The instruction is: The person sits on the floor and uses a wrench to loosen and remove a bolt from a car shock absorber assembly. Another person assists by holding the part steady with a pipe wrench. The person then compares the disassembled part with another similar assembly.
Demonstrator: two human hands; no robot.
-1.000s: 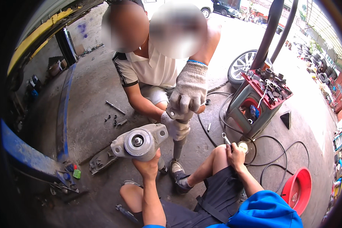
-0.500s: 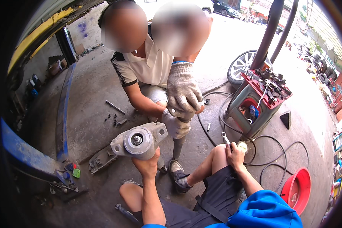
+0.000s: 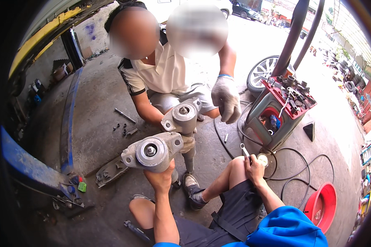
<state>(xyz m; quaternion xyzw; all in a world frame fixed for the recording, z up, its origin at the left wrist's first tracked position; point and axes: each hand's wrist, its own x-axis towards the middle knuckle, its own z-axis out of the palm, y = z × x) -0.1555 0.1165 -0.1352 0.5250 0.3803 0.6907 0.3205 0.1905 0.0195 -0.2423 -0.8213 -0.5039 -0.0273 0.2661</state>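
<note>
My left hand [image 3: 160,178] is wrapped round a shock absorber just under its grey metal top mount [image 3: 153,152], which has a bolt hole in each ear and a stud in the middle. Much of its lower body is hidden. A second shock absorber [image 3: 184,117] with a similar mount stands just beyond, held by a gloved hand [image 3: 188,145] of the person opposite. That person's other gloved hand [image 3: 227,99] hangs free to its right. On my right knee rests my right hand [image 3: 256,169], closed on a wrench [image 3: 245,150] whose ring end points up.
At right stands a stool with a red tray [image 3: 290,96] of tools and parts, beside a wheel [image 3: 261,72]. A black hose [image 3: 303,153] curls over the floor near a red basin [image 3: 322,206]. A blue lift arm [image 3: 33,166] lies left; small bolts [image 3: 124,128] sit mid-floor.
The other person's upper gloved hand has come off the second shock absorber and moved right. Its top mount now shows, tipped upward. My own hands have barely moved.
</note>
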